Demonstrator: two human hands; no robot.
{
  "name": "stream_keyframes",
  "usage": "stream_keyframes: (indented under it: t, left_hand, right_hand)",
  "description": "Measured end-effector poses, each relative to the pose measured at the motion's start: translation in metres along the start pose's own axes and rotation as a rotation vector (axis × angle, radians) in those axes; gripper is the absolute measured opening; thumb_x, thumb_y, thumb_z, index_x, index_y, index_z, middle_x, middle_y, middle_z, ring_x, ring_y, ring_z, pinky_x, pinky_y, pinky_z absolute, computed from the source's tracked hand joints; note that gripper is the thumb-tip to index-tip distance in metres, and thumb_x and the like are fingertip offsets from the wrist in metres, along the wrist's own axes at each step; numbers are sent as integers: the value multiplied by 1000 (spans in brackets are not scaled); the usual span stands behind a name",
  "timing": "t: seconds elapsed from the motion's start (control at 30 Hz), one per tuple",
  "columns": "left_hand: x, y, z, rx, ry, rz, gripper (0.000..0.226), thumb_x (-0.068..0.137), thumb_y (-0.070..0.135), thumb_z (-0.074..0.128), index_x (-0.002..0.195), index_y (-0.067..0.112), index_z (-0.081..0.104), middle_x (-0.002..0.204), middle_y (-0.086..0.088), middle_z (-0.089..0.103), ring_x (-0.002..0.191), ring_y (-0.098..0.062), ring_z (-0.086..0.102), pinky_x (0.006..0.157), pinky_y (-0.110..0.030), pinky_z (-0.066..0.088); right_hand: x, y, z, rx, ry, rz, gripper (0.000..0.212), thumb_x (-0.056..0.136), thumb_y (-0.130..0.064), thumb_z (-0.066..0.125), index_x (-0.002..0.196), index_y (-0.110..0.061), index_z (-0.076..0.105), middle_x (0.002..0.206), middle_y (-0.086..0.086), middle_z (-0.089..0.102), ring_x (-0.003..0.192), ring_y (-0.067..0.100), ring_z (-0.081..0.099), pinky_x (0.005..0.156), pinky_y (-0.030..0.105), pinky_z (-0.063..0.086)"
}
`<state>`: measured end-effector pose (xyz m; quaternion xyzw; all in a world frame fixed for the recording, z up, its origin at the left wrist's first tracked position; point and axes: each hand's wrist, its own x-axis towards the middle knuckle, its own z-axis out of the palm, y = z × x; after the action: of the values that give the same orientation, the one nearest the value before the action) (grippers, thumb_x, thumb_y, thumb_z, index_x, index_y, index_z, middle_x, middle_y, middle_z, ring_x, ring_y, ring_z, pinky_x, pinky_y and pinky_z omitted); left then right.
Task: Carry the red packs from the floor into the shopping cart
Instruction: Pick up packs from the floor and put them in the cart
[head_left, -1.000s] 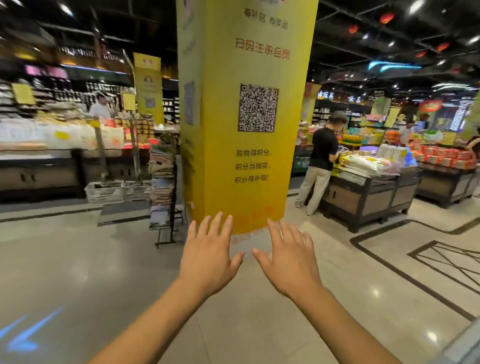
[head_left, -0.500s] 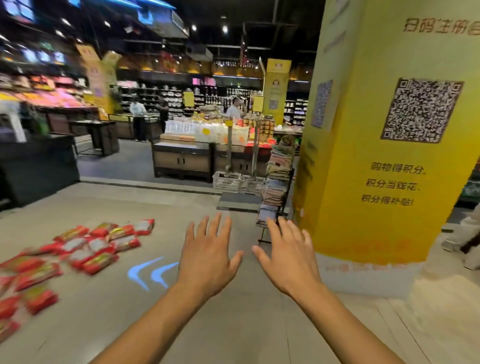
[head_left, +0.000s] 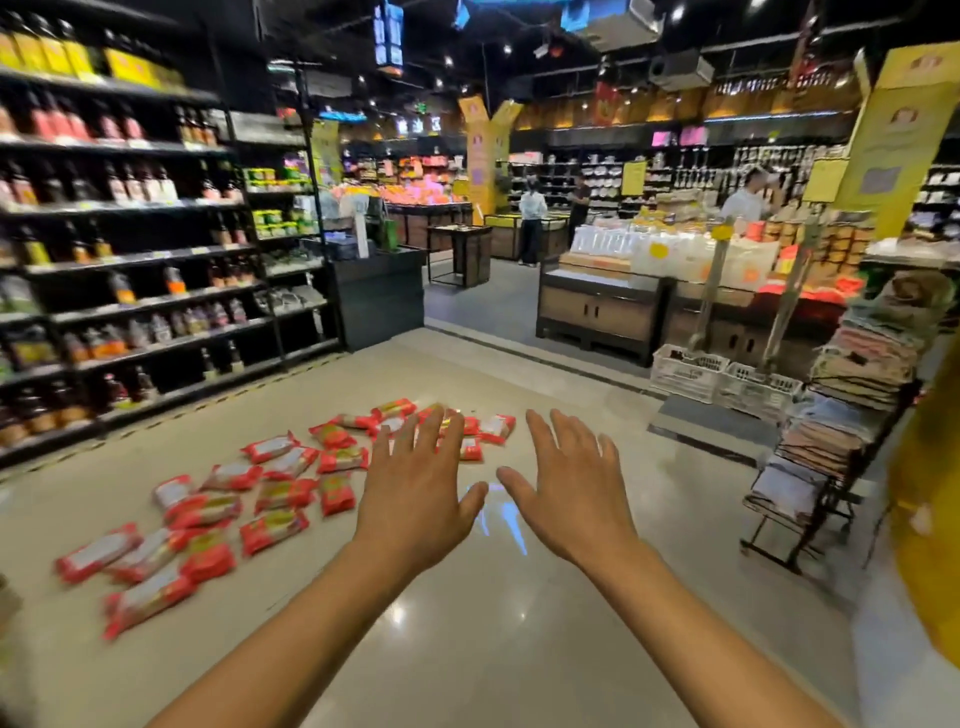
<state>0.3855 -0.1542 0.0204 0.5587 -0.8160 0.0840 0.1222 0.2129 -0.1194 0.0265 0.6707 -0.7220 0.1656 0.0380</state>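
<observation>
Red packs (head_left: 274, 530) lie scattered on the floor (head_left: 493, 649) ahead and left of our left hand (head_left: 415, 504) and right hand (head_left: 566, 499), both spread empty, likely poised for gathering.

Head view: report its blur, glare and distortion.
Head view: motion blur smears the red packs, worst toward the lower left edge. The left hand and right hand look fairly sharp. Bright glare spots sit on the glossy floor. Wide-angle distortion bends the shelves at left.
</observation>
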Motion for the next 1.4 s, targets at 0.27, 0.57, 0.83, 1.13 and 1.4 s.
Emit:
stream_keyframes:
  t: [0.27, 0.57, 0.83, 1.13, 1.4]
  left_hand:
    - [12, -43, 24, 92, -53, -276, 83, 102, 67, 33, 166, 24, 3, 175, -6, 7, 160, -30, 9, 129, -52, 7]
    - [28, -156, 50, 162, -28, -515, 84, 97, 68, 26, 166, 23, 11, 173, -8, 18, 157, -31, 21, 125, -52, 19]
    - [96, -279, 96, 134, -9, -639, 82, 98, 68, 33, 164, 20, 21, 172, -5, 21, 156, -29, 24, 124, -52, 22]
    - [168, -392, 129, 149, -43, -684, 83, 95, 63, 46, 162, 16, 29, 166, -13, 34, 150, -35, 35, 121, -55, 27]
    - [242, -480, 166, 186, -80, -751, 83, 95, 64, 37, 163, 16, 26, 168, -11, 29, 152, -34, 31, 120, -52, 28]
  right_hand:
    - [75, -31, 59, 89, -108, -270, 77, 102, -66, 34, 164, -26, 13, 172, 7, 14, 159, 27, 11, 128, 50, 9]
    - [157, -126, 118, 137, -187, -530, 76, 102, -67, 31, 164, -29, 11, 172, 7, 14, 159, 26, 11, 128, 52, 8]
    - [268, -211, 178, 115, -255, -610, 77, 102, -66, 34, 164, -27, 11, 171, 7, 17, 159, 27, 11, 127, 50, 10]
    - [375, -296, 242, 134, -283, -639, 76, 101, -64, 39, 163, -26, 17, 170, 9, 21, 157, 29, 18, 125, 53, 17]
    - [483, -355, 305, 159, -324, -701, 76, 100, -67, 37, 163, -31, 15, 172, 6, 17, 158, 26, 15, 124, 49, 14]
